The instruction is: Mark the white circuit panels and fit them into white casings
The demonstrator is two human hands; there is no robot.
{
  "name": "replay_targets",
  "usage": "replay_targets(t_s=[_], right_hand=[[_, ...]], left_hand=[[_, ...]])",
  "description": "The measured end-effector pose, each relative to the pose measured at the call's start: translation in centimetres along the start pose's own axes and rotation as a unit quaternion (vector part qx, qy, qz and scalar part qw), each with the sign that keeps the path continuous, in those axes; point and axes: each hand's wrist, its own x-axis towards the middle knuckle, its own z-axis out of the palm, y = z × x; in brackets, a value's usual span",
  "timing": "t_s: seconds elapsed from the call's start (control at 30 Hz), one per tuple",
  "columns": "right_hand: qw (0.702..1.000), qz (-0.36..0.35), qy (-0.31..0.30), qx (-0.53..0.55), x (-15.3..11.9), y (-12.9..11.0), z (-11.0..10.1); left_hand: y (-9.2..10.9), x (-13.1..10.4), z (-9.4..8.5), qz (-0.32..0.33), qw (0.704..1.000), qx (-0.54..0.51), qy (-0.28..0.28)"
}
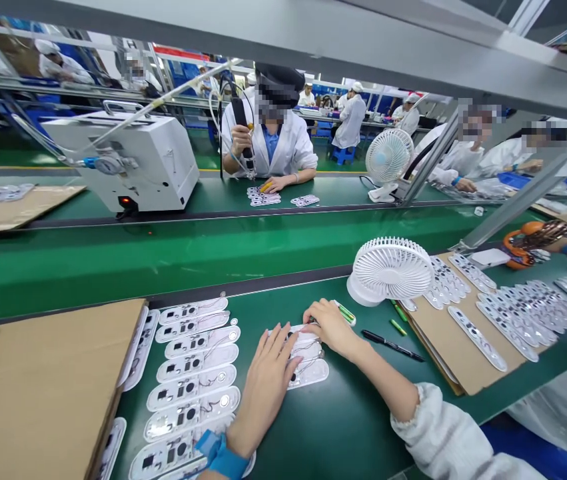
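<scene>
A small group of white oblong plastic housings (309,375) lies on the green bench in front of me. My left hand (270,373), with a blue wrist strap (222,455), rests palm down across their left ends, fingers stretched out. At the upper right of the same housings is my right hand (330,328), its fingers bent and drawn together at the edge; what they pinch, if anything, is hidden. Just behind it lies a white piece with green cylinders (346,313). Left of my hands runs a column of similar housings (193,392) with dark parts and thin wires.
A black marker (393,346) and a green battery-like cylinder (398,327) lie right of my hands, near a white fan (392,270). Cardboard sheets (43,393) lie left; cardboard (483,367) with housings lies right. Across the green divider, a co-worker (273,133) holds a tool.
</scene>
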Motion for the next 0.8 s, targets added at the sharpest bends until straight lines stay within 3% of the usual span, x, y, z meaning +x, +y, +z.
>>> replay_targets(t_s=[0.2, 0.43, 0.8], right_hand=[[0.995, -0.077, -0.041, -0.056, 0.8, 0.2, -0.5], [0.987, -0.111, -0.074, -0.086, 1.1, -0.2, -1.7], [0.993, -0.039, -0.083, -0.077, -0.7, -1.1, -0.4]], left_hand=[[0.1, -0.4, 0.4, -0.013, 1.000, -0.006, 0.014], [0.3, -0.5, 0.4, -0.018, 1.000, -0.008, -0.006], [0.5, -0.2, 0.1, -0.020, 1.000, 0.000, -0.010]])
